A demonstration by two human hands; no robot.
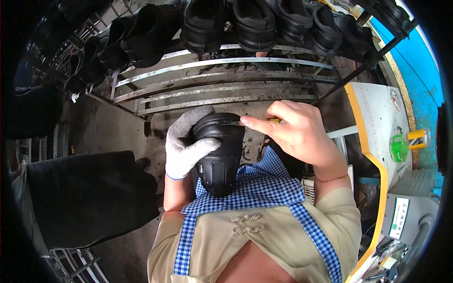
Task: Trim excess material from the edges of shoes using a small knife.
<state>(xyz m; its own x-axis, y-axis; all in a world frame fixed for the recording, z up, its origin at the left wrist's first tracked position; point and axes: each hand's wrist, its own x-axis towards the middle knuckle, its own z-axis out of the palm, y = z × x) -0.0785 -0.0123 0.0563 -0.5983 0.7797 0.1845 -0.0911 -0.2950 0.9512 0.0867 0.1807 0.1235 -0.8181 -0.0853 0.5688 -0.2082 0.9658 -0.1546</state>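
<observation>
My left hand [185,144], in a grey and white knitted glove with a blue cuff edge, is closed round a black shoe [221,162]. The shoe is held in front of my blue checked apron [250,188], with its rounded end away from me. Bare and curled, my right hand [292,129] is at the right of that end, one fingertip at its edge. A small yellow object [275,120] shows between its fingers; the rest of it is hidden in the grip.
Several black shoes [204,28] line a metal rack [226,78] ahead. At the left stands a surface with a black covering [89,198]. A white machine with a yellow edge [377,113] is close on my right, with a green bottle [398,147] beside it.
</observation>
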